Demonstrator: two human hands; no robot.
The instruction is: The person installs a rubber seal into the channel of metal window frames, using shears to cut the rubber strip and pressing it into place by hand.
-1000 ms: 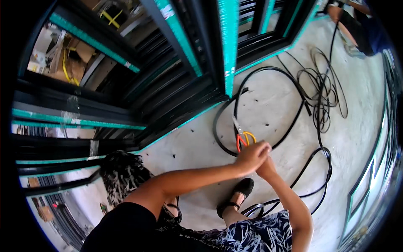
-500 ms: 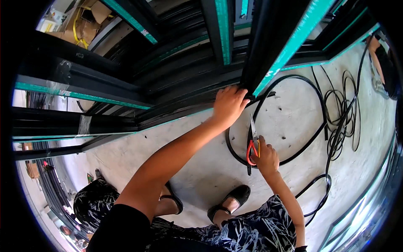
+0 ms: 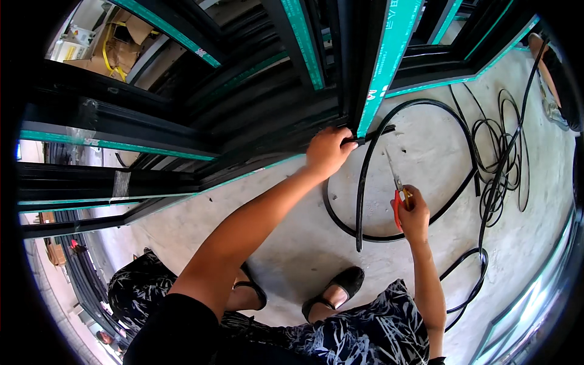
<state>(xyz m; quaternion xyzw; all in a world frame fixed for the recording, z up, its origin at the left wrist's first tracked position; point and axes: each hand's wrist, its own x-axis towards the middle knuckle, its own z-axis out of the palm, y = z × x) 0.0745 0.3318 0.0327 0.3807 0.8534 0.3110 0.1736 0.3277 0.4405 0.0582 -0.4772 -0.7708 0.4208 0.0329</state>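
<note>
My left hand [image 3: 328, 151] is closed at the lower corner of a black window frame [image 3: 274, 135] with green protective film. Its thumb and fingers pinch a black rubber strip [image 3: 378, 134], whose short end sticks out to the right. My right hand [image 3: 416, 214] holds scissors [image 3: 398, 182] with red and yellow handles. Their blades look closed and point up and slightly left, apart from the strip. Beneath them, a large loop of black rubber strip [image 3: 453, 213] lies on the floor.
Thinner black cord [image 3: 496, 152] lies in tangled loops on the right. More dark frames lean on the left, with a cardboard box [image 3: 125, 48] behind. Another person's arm [image 3: 544, 73] shows at the far right. Glazed panels [image 3: 523, 316] stand at the lower right.
My right hand has moved right with the scissors, away from the hanging strip end. My left hand has shifted slightly left and down, and the view has turned a little.
</note>
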